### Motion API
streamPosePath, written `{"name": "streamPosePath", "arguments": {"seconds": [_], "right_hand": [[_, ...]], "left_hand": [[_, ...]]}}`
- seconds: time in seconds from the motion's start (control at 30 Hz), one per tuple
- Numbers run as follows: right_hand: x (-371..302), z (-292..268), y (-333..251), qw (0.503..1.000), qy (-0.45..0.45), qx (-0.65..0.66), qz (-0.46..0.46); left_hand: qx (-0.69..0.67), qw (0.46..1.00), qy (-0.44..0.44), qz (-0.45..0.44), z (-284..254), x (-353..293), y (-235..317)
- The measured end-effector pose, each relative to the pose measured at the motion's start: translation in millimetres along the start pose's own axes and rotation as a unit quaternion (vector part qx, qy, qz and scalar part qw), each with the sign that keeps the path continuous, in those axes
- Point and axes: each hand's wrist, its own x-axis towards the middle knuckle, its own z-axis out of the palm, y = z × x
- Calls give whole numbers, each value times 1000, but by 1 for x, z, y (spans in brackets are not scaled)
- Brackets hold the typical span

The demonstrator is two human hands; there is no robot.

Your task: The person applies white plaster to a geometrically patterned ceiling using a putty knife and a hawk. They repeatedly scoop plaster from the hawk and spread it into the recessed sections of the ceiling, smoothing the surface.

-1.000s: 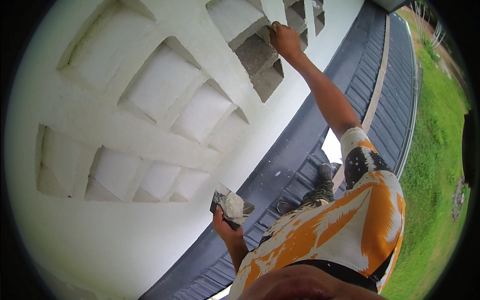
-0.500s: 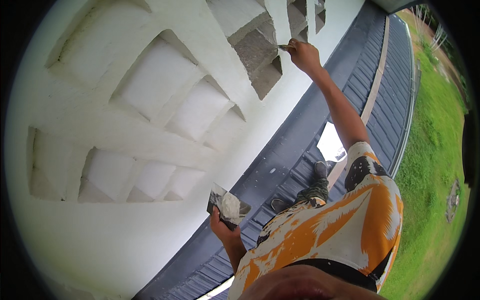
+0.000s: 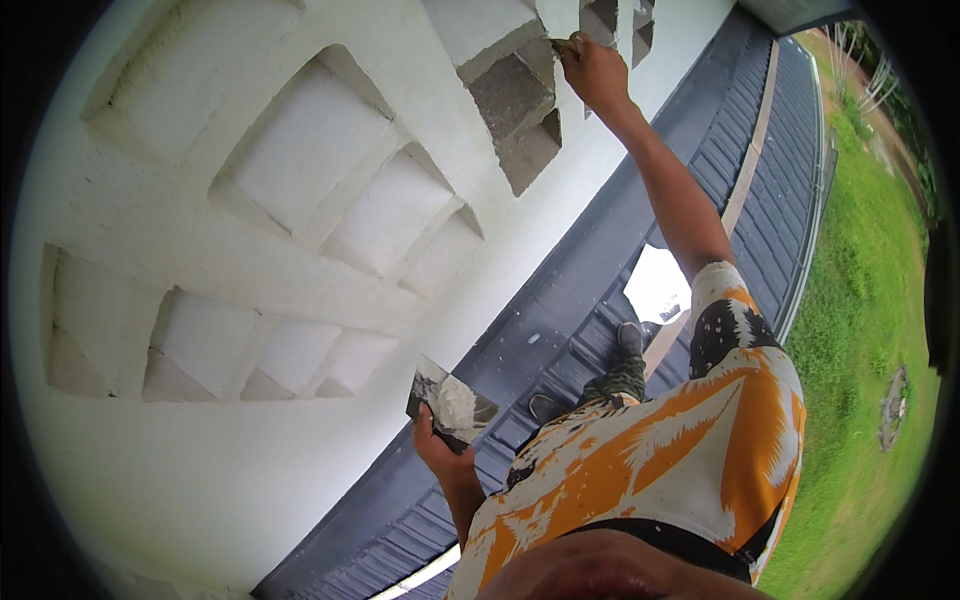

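High on the white wall [image 3: 240, 470], my right hand [image 3: 597, 75] is closed on a small putty knife [image 3: 561, 46], whose blade is mostly hidden. Its tip meets the wall at the edge of a recess with bare grey surfaces [image 3: 510, 95]. Lower down, my left hand [image 3: 438, 450] grips the near edge of a dark flat plate [image 3: 484, 411], held out beside the wall. A heap of white putty [image 3: 456, 403] lies on that plate.
White-coated recesses [image 3: 392, 215] fill the wall at left. I stand on a dark ribbed metal roof [image 3: 700, 180], with a wooden plank [image 3: 752, 170] along it. A bright white sheet-like patch [image 3: 658, 287] shows near my shoe [image 3: 630, 338]. Grass [image 3: 850, 270] lies beyond the roof's edge.
My right hand has moved upward and slightly left along the recess edge with the putty knife. My left hand and the plate have shifted slightly left and up.
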Motion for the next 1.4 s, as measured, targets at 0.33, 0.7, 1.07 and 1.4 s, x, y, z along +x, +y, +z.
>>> {"name": "streamPosePath", "arguments": {"seconds": [0.33, 0.7, 1.07, 1.4], "right_hand": [[-43, 31, 4, 995, -94, -25, 24], [-29, 9, -4, 996, -38, 59, 64], [-16, 1, 5, 986, 69, 119, 90], [-56, 1, 68, 942, -126, 309, 47]], "left_hand": [[-7, 1000, -9, 6, -3, 1, -1], [-24, 999, 18, 15, 1, -2, -1], [-21, 1000, 6, -1, 12, -4, 7], [-16, 1000, -11, -1, 6, -5, 7]]}}
